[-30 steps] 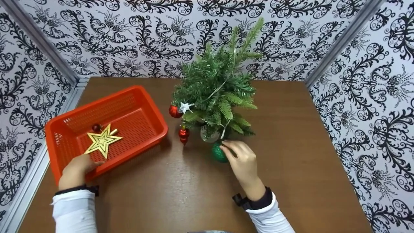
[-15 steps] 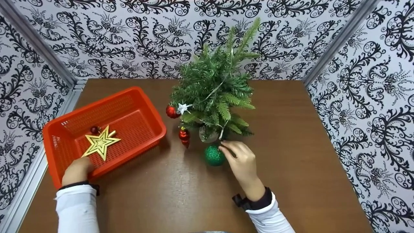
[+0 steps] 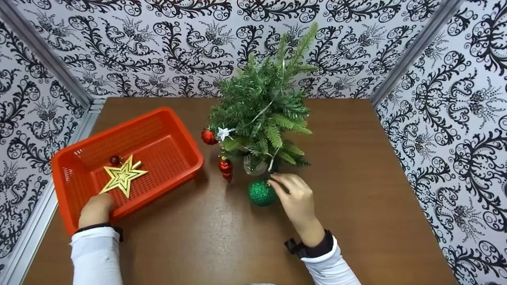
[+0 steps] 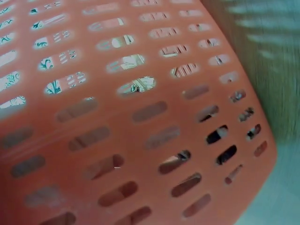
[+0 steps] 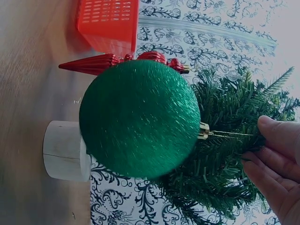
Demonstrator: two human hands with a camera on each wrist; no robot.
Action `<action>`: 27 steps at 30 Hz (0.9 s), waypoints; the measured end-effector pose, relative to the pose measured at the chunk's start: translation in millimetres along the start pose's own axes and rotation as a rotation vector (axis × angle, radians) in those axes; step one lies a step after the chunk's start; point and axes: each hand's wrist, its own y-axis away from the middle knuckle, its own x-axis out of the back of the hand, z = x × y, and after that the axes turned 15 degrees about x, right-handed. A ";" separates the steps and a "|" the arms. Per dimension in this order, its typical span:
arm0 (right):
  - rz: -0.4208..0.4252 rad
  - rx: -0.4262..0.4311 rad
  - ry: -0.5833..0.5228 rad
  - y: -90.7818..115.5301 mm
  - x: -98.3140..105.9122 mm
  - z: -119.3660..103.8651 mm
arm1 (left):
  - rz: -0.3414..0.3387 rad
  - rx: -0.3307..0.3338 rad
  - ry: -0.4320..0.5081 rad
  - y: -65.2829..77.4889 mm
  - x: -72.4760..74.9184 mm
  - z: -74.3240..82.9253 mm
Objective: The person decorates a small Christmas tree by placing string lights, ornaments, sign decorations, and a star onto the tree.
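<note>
A glittery green Christmas bauble [image 3: 262,193] hangs in front of the small artificial Christmas tree [image 3: 265,111]. My right hand [image 3: 295,198] pinches at its hanging string beside the lower branches. In the right wrist view, the gold string [image 5: 229,134] runs from the bauble's cap toward the thumb and fingers. My left hand [image 3: 96,209] reaches over the near wall of the red plastic basket [image 3: 180,134], close to a gold star topper [image 3: 123,176]; its fingers are hidden, so I cannot tell what it holds. The left wrist view is filled by the basket's slotted wall [image 4: 140,126].
A dark red bauble [image 3: 115,160] lies in the basket beside the star. On the tree's left side hang a red ornament [image 3: 208,136], a white star light [image 3: 224,133] and a pointed red ornament [image 3: 225,169]. The tree's round pale wooden base [image 5: 65,150] stands on the brown table [image 3: 348,166].
The green bauble has swung left and toward me, out from beneath my right fingers, while that hand stays nearly still. My left hand has sunk lower into the basket, its fingers going out of sight.
</note>
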 end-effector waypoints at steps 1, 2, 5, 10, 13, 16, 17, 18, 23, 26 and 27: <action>0.000 -0.001 -0.003 0.0 -0.1 -0.1 | 0.000 -0.012 -0.005 0.0 0.5 -0.1; 0.000 -0.003 -0.004 0.0 -0.2 -0.1 | 0.002 -0.023 -0.007 0.2 0.9 -0.1; -0.005 -0.012 -0.005 0.1 0.0 -0.4 | 0.019 -0.061 -0.025 0.4 1.8 -0.6; -0.020 -0.023 0.002 0.4 0.4 -0.7 | 0.064 -0.085 -0.003 0.7 2.6 0.2; -0.018 -0.018 0.000 0.5 0.0 -0.4 | 0.118 -0.094 0.027 2.4 3.7 3.6; -0.011 -0.014 -0.006 0.3 -0.2 -0.4 | 0.188 -0.109 0.059 4.7 5.4 8.6; -0.009 -0.013 -0.007 0.2 -0.2 -0.4 | 0.219 -0.121 0.076 5.8 5.3 10.8; -0.007 -0.012 -0.008 0.2 -0.2 -0.5 | 0.254 -0.132 0.095 7.0 5.3 13.1; -0.003 -0.014 -0.012 0.2 -0.4 -1.0 | 0.459 -0.187 0.208 17.1 5.3 28.7; -0.007 -0.016 -0.009 0.5 -0.7 -1.1 | 0.545 -0.209 0.303 27.9 6.1 39.8; -0.008 -0.017 -0.007 0.6 -0.8 -1.1 | 0.568 -0.221 0.334 32.3 6.0 43.6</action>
